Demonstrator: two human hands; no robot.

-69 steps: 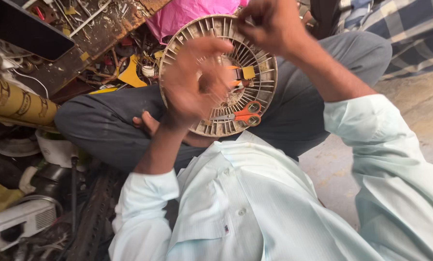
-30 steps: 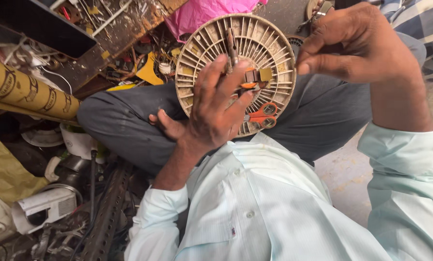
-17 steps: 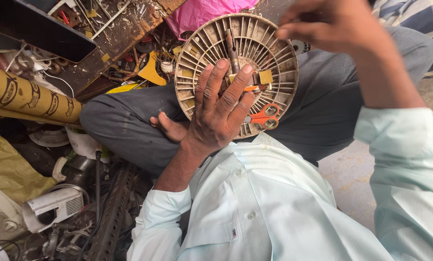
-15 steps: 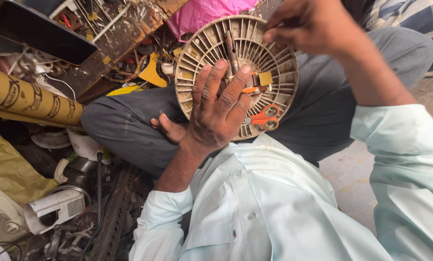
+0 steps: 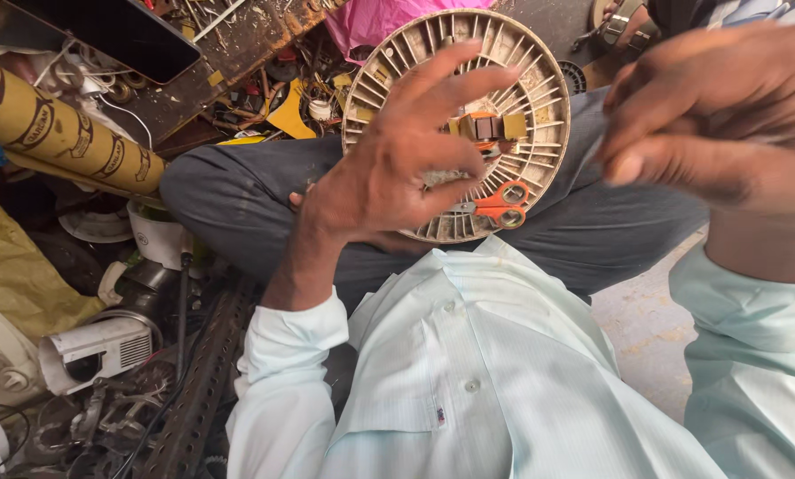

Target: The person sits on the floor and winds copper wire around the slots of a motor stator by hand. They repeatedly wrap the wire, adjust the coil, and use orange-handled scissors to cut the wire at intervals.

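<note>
The round ribbed disc (image 5: 504, 106) was seen resting on the lap, tilted toward the camera, with small brown and yellow parts (image 5: 486, 127) and orange-handled scissors (image 5: 501, 206) lying on it. The left hand (image 5: 397, 168) was held directly over the disc, fingers spread, nothing gripped; whether it touched the ribs could not be determined. The right hand (image 5: 726, 115), raised to the disc's right and farther off, was blurred; its fingers were drawn together, contents indiscernible. The disc's lower-left portion was hidden.
</note>
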